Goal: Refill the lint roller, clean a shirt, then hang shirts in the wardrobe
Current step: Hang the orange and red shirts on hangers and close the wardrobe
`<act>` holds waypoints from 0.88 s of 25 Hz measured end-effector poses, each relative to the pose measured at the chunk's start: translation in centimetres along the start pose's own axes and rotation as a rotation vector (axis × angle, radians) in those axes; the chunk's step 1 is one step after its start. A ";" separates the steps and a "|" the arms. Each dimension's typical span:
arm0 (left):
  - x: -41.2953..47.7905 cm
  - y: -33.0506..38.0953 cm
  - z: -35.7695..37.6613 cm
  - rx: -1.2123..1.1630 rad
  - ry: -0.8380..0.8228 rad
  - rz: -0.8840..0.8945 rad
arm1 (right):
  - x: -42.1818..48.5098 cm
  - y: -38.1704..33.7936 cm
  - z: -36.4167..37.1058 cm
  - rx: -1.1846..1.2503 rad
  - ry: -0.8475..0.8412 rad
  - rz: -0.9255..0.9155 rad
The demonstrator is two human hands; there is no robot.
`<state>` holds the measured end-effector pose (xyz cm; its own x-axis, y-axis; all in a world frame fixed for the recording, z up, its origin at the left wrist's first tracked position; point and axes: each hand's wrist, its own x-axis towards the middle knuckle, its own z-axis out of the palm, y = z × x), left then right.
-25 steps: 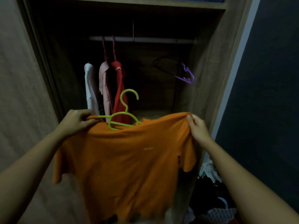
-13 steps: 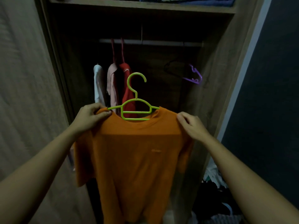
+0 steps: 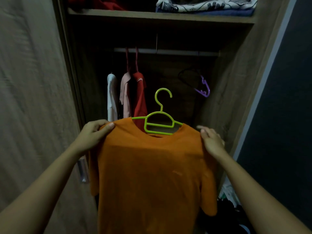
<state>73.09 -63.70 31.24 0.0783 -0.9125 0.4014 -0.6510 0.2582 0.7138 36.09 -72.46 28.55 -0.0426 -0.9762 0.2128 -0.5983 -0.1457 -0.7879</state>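
Step in hand: hanging of the orange shirt [image 3: 152, 174] in the wardrobe [image 3: 233, 81] — judged a late stage of the task, the hook not yet on the rail [image 3: 177, 51].
Method advised: the green hanger [image 3: 160, 122] is to be lifted until its hook clears the rail, then lowered into the free stretch between the red garment [image 3: 140, 97] and the purple hanger [image 3: 203, 88]; both shoulders are best kept level, so that the cloth is not slid off one arm.
Left hand [image 3: 94, 134]: the shirt's left shoulder is pinched between thumb and curled fingers.
Right hand [image 3: 211, 141]: laid at the right shoulder, fingers fairly straight and blurred; whether cloth is pinched cannot be told.
Shirt, position: held up before the open wardrobe, well below the rail, with the hanger threaded through the neck.
Shirt, look: plain orange, round neck, short sleeves, soft cloth hanging flat — a faint small mark is seen at the chest.
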 end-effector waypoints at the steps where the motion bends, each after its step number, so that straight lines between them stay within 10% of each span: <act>1: 0.0 0.4 0.7 0.017 0.067 -0.021 | 0.3 -1.0 0.4 -0.148 0.078 -0.011; 8: 0.6 7.4 8.7 0.399 0.373 0.002 | 0.1 -9.9 4.4 0.451 -0.456 0.193; 16: 2.5 12.5 11.9 0.499 0.126 0.069 | 6.6 -11.6 4.6 0.658 -0.308 0.326; 22: 16.8 8.3 6.6 0.111 0.364 0.051 | 10.0 -14.2 4.8 0.436 -0.149 0.080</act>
<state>64.03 -79.03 40.14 0.2938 -0.7221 0.6263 -0.7371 0.2460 0.6294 48.04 -80.91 39.10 0.0597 -0.9949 0.0816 -0.2040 -0.0922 -0.9746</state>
